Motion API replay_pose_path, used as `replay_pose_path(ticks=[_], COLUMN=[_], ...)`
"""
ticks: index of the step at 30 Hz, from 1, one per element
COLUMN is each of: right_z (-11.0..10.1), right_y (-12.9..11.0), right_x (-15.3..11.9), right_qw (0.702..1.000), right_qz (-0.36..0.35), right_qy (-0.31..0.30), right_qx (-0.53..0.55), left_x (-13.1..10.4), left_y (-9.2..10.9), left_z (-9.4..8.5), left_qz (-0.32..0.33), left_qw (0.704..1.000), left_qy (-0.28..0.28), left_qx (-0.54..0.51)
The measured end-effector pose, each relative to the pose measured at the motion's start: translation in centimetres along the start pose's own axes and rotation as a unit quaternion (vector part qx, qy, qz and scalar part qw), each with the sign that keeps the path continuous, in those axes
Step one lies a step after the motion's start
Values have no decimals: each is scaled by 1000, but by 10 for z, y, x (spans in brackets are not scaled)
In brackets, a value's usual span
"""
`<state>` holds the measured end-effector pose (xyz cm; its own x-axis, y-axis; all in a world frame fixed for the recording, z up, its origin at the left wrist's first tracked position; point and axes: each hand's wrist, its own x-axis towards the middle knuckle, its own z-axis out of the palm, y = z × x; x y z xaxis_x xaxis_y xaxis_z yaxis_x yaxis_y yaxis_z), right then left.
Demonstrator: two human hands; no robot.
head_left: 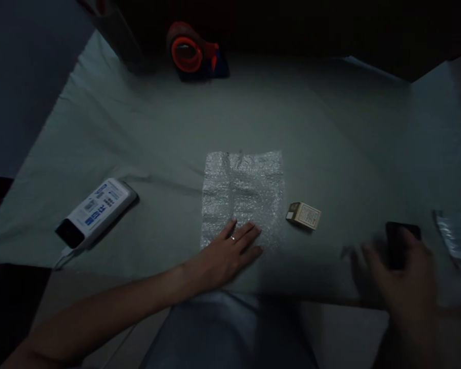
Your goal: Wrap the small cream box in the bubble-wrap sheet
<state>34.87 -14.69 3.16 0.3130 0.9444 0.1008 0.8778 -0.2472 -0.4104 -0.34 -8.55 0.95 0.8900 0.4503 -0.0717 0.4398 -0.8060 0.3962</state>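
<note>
My left hand (pixel 230 256), a ring on one finger, lies flat with fingers spread on the lower part of a bubble wrap sheet (pixel 246 189). Just right of the sheet sits a small cream-and-olive box (pixel 305 215) with printing on its face. At the table's right, my right hand (pixel 405 271) is blurred by motion, its thumb held away from the fingers. Those fingers reach over a dark, flat, phone-like object (pixel 395 241); whether they touch it I cannot make out.
A white label printer (pixel 100 207) with a cable stands at the left. At the back is a red tape dispenser (pixel 194 54). A shiny plastic pouch (pixel 459 236) lies at the right edge. Pale cloth (pixel 169 123) covers the table, and the light is dim.
</note>
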Motion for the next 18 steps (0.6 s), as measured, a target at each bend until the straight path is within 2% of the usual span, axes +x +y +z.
replay_pose_path(ticks=[1,3,5,7,10,12,15,17,18], right_z=[8,25,40,51,56,49,29,18,16], right_y=[-22,-61,-86,-94,-90,-91,-112,-136,-149], right_x=[6,19,30,39,46,47,44,40,39], right_qw=[999,990,979,977,978,987,992,978,973], right_qz=[-28,-134,-189,-183,-131,-77,25,10,-33], right_qy=[19,-39,-71,-113,-159,-129,2,53,29], right_qx=[3,18,12,10,23,48,126,201,227], left_x=[1,2,3,6,12,16,19,20,21], left_y=[0,0,0,1,0,0,-1,-1,-1], left_z=[0,-1,-3,-5,-7,-5,1,4,5], left_qz=[-1,-3,-7,-11,-15,-14,-8,-5,-6], left_qw=[1000,1000,1000,1000,999,999,999,999,999], left_qy=[1,-1,1,8,24,37,49,47,45], left_qx=[-2,-7,-16,-28,-34,-30,-23,-19,-17])
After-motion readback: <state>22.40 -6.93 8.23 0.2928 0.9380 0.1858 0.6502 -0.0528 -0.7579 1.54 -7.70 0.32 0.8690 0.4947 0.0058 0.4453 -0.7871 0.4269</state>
